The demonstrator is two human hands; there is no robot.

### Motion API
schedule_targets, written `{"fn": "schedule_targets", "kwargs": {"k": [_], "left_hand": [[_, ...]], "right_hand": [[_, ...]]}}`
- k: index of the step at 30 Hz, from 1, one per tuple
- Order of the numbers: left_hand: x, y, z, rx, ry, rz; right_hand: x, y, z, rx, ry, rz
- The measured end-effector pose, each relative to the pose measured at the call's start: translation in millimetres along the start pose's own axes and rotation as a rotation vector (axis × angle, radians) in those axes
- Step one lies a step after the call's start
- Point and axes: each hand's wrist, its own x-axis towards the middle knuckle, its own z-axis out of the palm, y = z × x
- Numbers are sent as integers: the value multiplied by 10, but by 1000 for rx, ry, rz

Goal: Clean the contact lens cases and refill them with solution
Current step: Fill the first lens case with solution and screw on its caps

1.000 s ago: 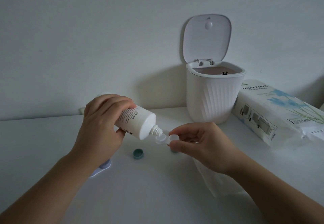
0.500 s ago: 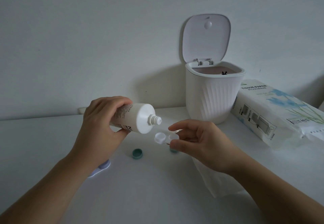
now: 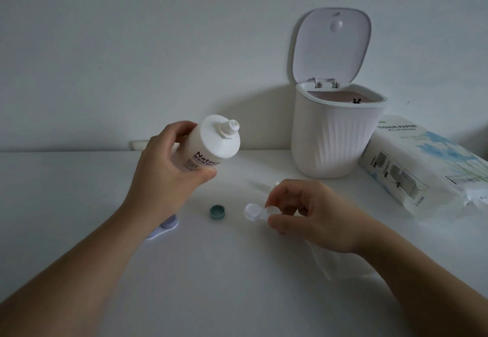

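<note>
**Bottle tipped up, case held low over the tabletop**

The left hand (image 3: 169, 175) is wrapping the white solution bottle (image 3: 211, 144), fingers closed round its body and thumb pressing under the label, nozzle (image 3: 230, 126) uncapped and pointing up and away from the case. Over on the other side, the right hand (image 3: 314, 212) is pinching the clear contact lens case (image 3: 260, 211) between thumb and fingertips, clamped on its right well while the left well is sticking out free, open to the air. The case is sitting just above or on the tabletop (image 3: 79, 191), near the middle; I cannot tell whether it is touching.

Moving outward: a teal cap (image 3: 218, 211) is lying open side up just left of the case, between the two hands. A pale lilac item (image 3: 165, 228) is peeking out from under the left wrist, too hidden to name. A tissue (image 3: 335, 262) is lying beneath the right forearm. Toward the back edge, the white bin (image 3: 335, 136) is standing with its lid (image 3: 332, 43) flipped open, and the tissue pack (image 3: 422, 167) is lying beside it at the right.

This is looking like the refill step, with the pour paused. Whether the wells are holding solution is too faint to tell. Next, by my reading, either the bottle is tipping over a well again, calling for a gentle squeeze and a level case, or the teal cap is going on, which needs a freed hand.
</note>
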Motion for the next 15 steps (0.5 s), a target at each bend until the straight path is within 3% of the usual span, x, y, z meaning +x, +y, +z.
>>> {"fn": "schedule_targets", "kwargs": {"k": [15], "left_hand": [[-2,-42,16,12,-30,-23]], "right_hand": [[14,60,44,-226,-49,17]]}}
